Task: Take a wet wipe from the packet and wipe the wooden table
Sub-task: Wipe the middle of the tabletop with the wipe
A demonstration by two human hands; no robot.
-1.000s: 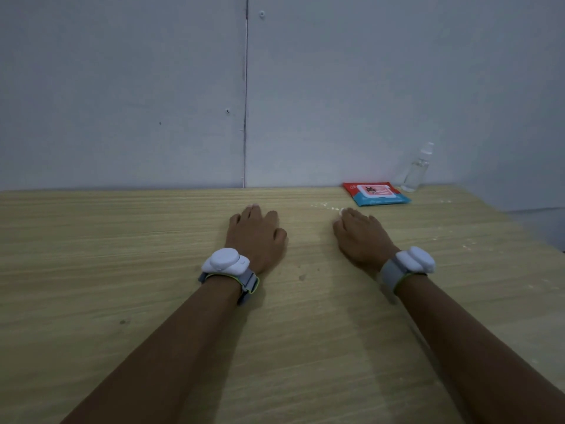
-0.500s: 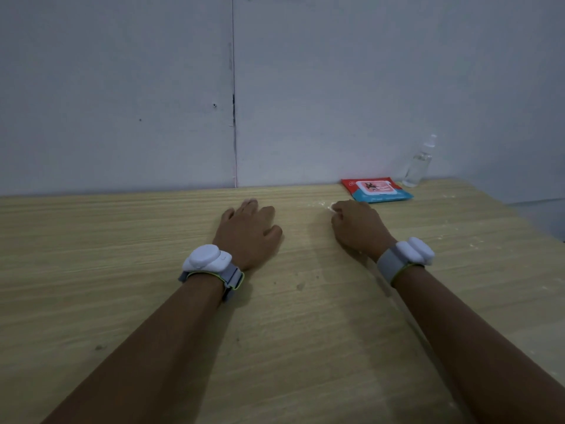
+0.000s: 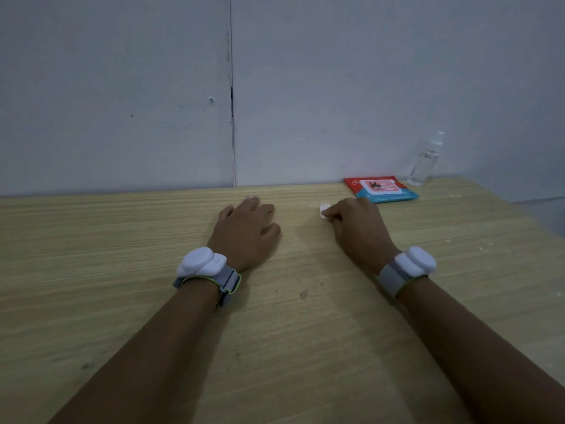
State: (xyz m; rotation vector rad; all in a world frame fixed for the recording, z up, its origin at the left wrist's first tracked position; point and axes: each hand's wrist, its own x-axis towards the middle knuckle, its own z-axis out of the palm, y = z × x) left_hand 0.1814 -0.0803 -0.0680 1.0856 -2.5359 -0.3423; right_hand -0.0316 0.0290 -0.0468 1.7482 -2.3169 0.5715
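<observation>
A red and blue wet wipe packet (image 3: 380,189) lies flat on the wooden table (image 3: 122,270) at the far right, against the wall. My right hand (image 3: 356,228) rests on the table just in front and left of the packet, fingers curled round a small white wad of wipe (image 3: 324,210) that pokes out at its fingertips. My left hand (image 3: 246,232) lies palm down on the table to the left, fingers relaxed, holding nothing.
A small clear spray bottle (image 3: 425,162) stands at the wall just right of the packet. White crumbs and smears dot the table's right side (image 3: 483,246). The table's right edge runs diagonally near the bottle. A grey wall stands behind the table.
My right hand's fingers have curled in round the white wad and the hand has slid a little forward toward the packet. My left hand has stayed flat.
</observation>
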